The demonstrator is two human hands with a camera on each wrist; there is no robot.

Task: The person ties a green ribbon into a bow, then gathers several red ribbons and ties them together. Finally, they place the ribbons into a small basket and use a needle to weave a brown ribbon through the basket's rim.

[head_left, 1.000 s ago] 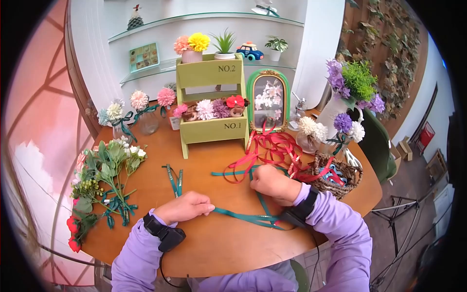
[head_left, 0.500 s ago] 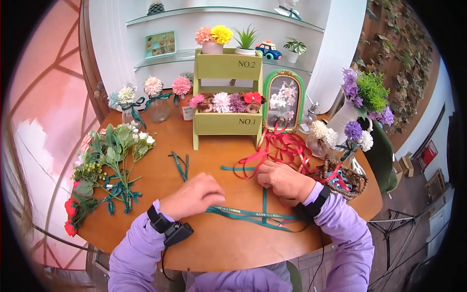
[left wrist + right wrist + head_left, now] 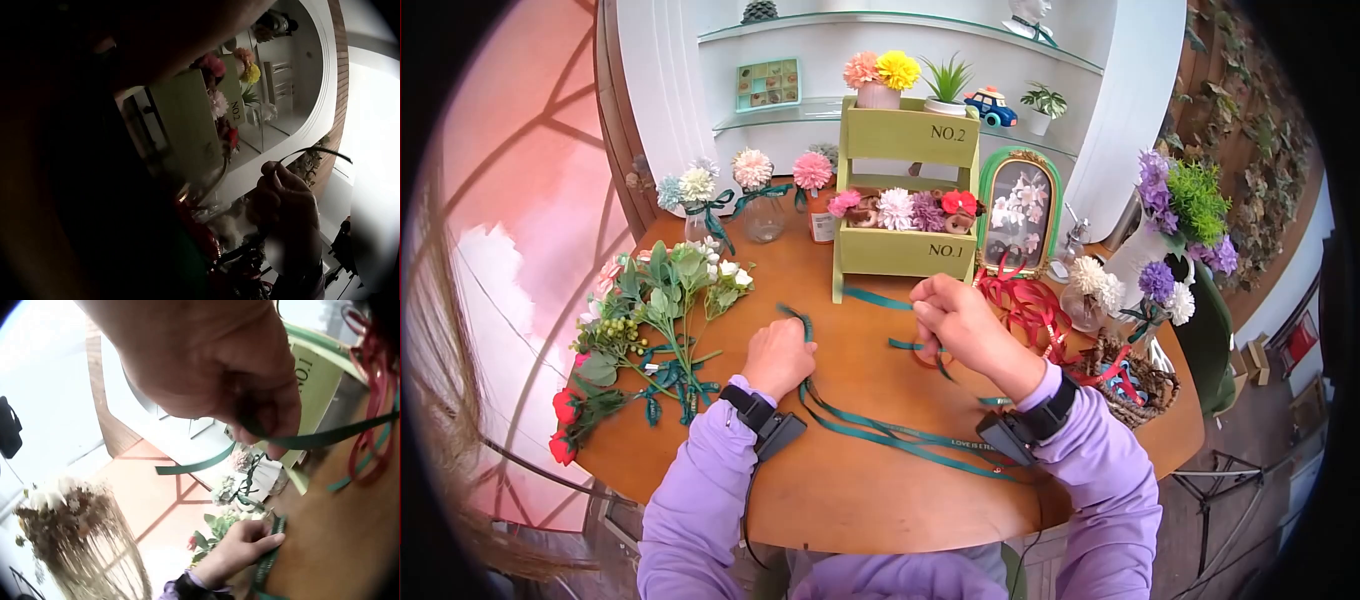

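Left hand (image 3: 781,357): pinches flat, lettered green ribbon (image 3: 970,443). Right hand (image 3: 965,325): pinches narrow green strip (image 3: 331,435) above smooth brown tabletop (image 3: 870,510).

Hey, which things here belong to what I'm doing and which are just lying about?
In the job:
flat green printed ribbons, gripped by your left hand and right hand

Apparently just lying about:
tangled red ribbons
brown woven basket
pale green two-tier stand
green arched framed picture
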